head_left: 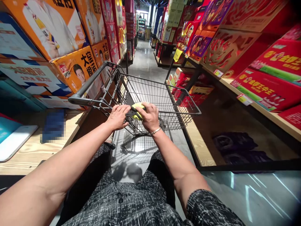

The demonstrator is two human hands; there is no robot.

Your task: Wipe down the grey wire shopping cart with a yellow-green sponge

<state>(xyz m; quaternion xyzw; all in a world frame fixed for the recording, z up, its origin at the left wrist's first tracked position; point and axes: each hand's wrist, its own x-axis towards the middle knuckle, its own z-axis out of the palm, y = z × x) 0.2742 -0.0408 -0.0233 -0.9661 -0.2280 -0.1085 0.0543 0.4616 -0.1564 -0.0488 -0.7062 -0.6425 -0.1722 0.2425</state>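
A wire shopping cart [162, 94] stands in a store aisle just in front of me, turned sideways with its grey handle bar [90, 83] pointing left. My left hand [118, 116] rests closed on the cart's near rim. My right hand [150, 117] presses a yellow cloth [138, 108] against the same rim, fingers curled over it. A thin bracelet circles my right wrist. The basket of the cart looks empty.
Orange and blue gift boxes [77, 67] fill the left shelves above a low wooden shelf [28, 153]. Red gift boxes [270, 84] line the right shelves, with a dark lower shelf [235, 138] beneath. The glossy grey aisle floor [143, 59] runs on ahead.
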